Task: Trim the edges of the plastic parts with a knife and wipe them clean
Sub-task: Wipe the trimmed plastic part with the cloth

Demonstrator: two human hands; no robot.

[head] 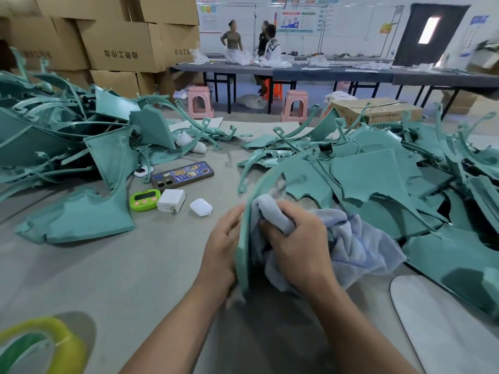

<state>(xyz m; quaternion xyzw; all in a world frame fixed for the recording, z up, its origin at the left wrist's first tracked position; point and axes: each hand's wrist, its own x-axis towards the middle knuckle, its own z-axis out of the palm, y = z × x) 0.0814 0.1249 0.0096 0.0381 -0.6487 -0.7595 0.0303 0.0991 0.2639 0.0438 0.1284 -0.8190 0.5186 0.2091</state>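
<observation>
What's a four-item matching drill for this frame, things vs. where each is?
Things:
1 green timer
2 earbud case
3 cloth
4 curved plastic part

Places:
a held by left hand
b right of white charger
c bunched in right hand
d left of white charger

Pairs: 1-d, 2-b, 3-c, 4-a.

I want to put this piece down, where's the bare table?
Bare table lies left of your left hand, which holds the piece, bordered by the flat green part, the charger and the tape roll. The left heap and right heap of parts are crowded.
</observation>
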